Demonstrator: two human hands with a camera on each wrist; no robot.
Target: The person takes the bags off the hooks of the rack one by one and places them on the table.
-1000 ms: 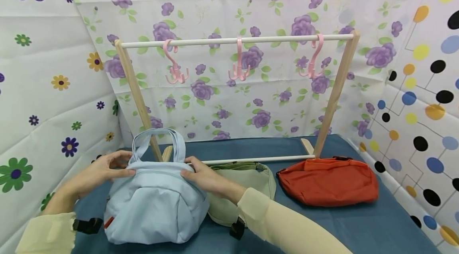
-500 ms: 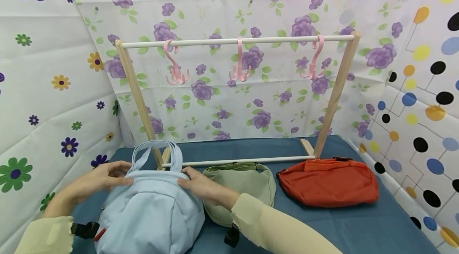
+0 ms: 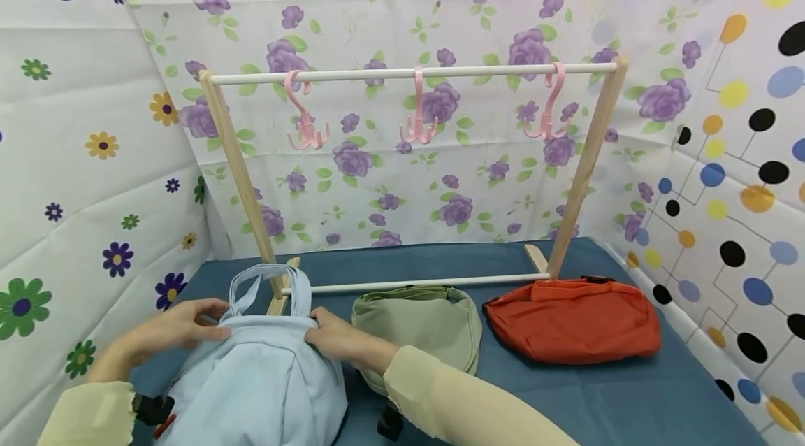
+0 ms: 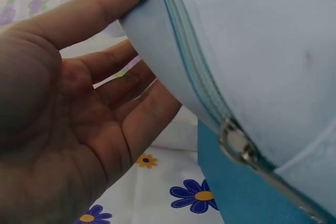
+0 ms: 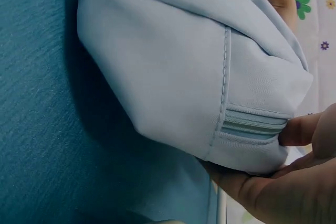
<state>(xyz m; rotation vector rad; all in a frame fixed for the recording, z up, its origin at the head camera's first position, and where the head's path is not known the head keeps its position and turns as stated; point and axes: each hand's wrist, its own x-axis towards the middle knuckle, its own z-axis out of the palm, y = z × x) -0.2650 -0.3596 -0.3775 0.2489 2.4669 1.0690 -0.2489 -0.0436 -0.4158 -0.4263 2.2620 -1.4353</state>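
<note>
A light blue backpack (image 3: 258,383) stands on the table at the front left, its twin handle loops (image 3: 302,292) arching upward. My left hand (image 3: 179,327) pinches its upper left edge. In the left wrist view the thumb lies beside a teal zipper with a metal pull (image 4: 236,142), and the other fingers reach behind the fabric. On the opposite upper corner my right hand (image 3: 342,341) grips the backpack, thumb in front near the zipper end (image 5: 254,124) and fingers behind. The bag's lower part runs out of the head view.
A sage green bag (image 3: 428,327) lies just right of the backpack, partly behind my right forearm. Farther right is an orange-red bag (image 3: 575,324). Behind them stands a wooden rack with a white top rail (image 3: 377,73), from which pink hooks (image 3: 418,110) hang.
Both hands have drawn the backpack toward me and slightly left. Its handles sit lower in the head view, and its base has slipped out of frame.
</note>
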